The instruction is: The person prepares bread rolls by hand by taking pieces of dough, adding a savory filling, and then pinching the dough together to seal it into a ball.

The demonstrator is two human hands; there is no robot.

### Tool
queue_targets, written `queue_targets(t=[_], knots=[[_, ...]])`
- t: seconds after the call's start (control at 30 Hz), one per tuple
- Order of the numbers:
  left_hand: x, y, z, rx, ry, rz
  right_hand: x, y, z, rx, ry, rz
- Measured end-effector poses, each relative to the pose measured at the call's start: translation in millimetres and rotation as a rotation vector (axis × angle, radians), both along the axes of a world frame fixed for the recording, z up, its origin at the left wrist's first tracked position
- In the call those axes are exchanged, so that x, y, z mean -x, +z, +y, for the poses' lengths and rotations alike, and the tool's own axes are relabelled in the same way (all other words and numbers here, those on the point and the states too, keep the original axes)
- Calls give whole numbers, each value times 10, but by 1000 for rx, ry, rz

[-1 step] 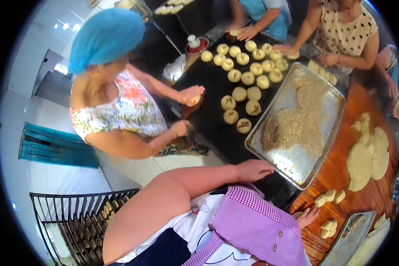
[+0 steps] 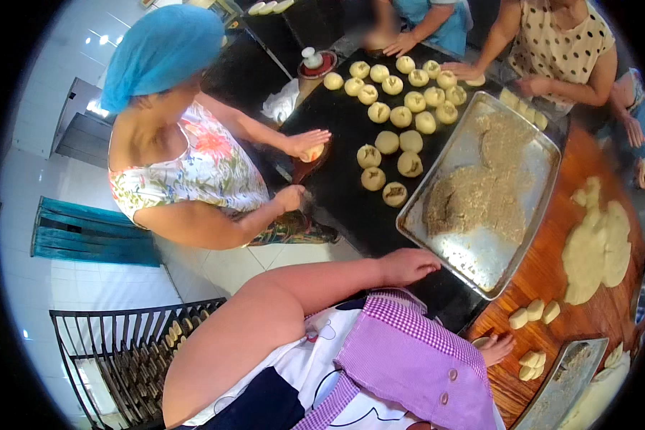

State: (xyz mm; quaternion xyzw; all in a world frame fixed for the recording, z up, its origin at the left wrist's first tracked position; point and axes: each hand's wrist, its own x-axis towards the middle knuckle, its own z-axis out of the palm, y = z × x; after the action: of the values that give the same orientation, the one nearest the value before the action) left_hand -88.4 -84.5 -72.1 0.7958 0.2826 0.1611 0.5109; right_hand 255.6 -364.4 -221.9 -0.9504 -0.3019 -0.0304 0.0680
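My left hand [image 2: 411, 266] is over the black tabletop at the near left corner of a large metal tray [image 2: 489, 292]. Its fingers are bent and close together; whatever may be in them is hidden. Brown crumbly filling [image 2: 473, 204] is heaped in the tray. On the brown wooden tabletop, my right hand [image 2: 497, 350] lies low with its fingers spread. A pale round edge of dough [image 2: 481, 342] shows beside its palm, partly hidden by my apron. Nearest to that hand are small cut dough pieces [image 2: 534, 310] and another little cluster of dough pieces [image 2: 532, 364].
Many filled dough balls [image 2: 401, 117] stand on the black table [image 2: 330, 208]. A person in a blue cap [image 2: 161, 57] works at the left, others along the far side. A dough sheet [image 2: 595, 247] and a narrow tray [image 2: 562, 380] lie right. A black rack [image 2: 115, 358] stands lower left.
The view has shifted slightly. My left hand sits a little higher in the picture, its fingers more bent. The person in the blue cap has leaned slightly left.
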Motion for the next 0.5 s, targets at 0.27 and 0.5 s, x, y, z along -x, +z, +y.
queue_targets(t=[0.27,0.5], knots=[[73,42,6,32,27,14,114,158,89,66,-40,3],[112,55,106,-15,54,1,318,238,110,196,78,-51]])
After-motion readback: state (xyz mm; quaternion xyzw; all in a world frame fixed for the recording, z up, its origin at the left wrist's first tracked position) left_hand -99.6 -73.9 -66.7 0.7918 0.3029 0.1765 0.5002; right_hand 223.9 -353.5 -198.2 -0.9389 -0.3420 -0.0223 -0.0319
